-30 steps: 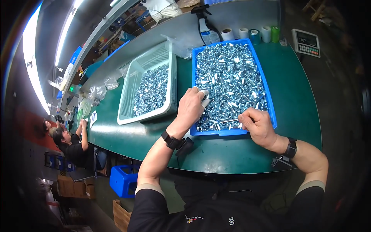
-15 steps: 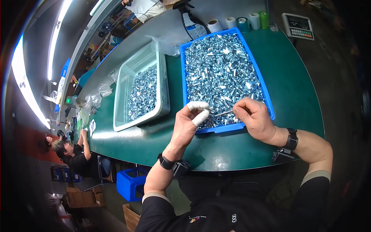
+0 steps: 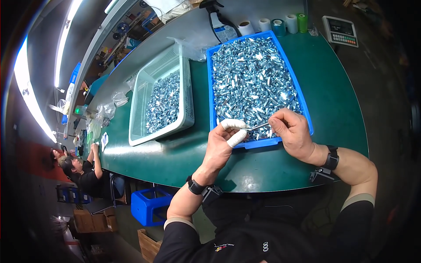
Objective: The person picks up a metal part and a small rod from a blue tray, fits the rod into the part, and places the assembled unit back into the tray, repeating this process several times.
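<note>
My right hand (image 3: 294, 133) pinches a thin metal rod (image 3: 259, 126) between thumb and fingers, its far end pointing left. Facing it, my left hand (image 3: 221, 142) has white coverings on the thumb and index finger. Those two fingertips come together at the rod's left end; whatever small piece lies between them is too small to make out. Both hands are above the near edge of a blue tray (image 3: 302, 105), which is heaped with small shiny metal parts (image 3: 252, 81).
Left of the tray, a pale green perforated basket (image 3: 189, 94) holds more metal parts on the green table (image 3: 171, 162). Tape rolls (image 3: 279, 27) and a spray bottle (image 3: 215, 19) stand behind. A digital scale display (image 3: 341, 30) is far right. Another person (image 3: 87, 173) sits at left, near a blue stool (image 3: 149, 206).
My left hand has shifted right, and its thumb and index fingertip now meet the rod's end. My right hand has barely moved, still gripping the rod.
</note>
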A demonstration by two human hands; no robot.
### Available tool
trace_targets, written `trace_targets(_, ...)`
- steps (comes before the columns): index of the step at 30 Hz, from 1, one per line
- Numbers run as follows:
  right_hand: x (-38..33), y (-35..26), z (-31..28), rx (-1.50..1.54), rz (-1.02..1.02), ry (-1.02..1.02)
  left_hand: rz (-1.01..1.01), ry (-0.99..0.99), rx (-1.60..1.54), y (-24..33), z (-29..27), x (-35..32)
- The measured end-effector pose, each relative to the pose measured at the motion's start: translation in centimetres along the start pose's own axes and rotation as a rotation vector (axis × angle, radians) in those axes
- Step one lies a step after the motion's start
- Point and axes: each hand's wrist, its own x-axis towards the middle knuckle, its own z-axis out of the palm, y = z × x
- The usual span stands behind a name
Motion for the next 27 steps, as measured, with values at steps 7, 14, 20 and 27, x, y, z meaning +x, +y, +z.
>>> trace_targets(7,0.2,-0.2,-0.1,0.008,0.035,-0.102,0.024,0.021,-0.012,-0.3,1.1,0.0)
trace_targets(14,0.8,0.0,-0.7,0.013,0.092,-0.199,0.046,-0.071,-0.013,-0.8,2.4,0.5)
trace_targets(20,0.4,0.3,-0.3,0.002,0.203,-0.23,0.057,-0.05,0.066,-0.9,2.5,0.0)
trace_targets(27,-0.5,1.0,0.3,0.07,0.168,-0.137,0.102,-0.079,-0.057,-2.1,2.6,0.3)
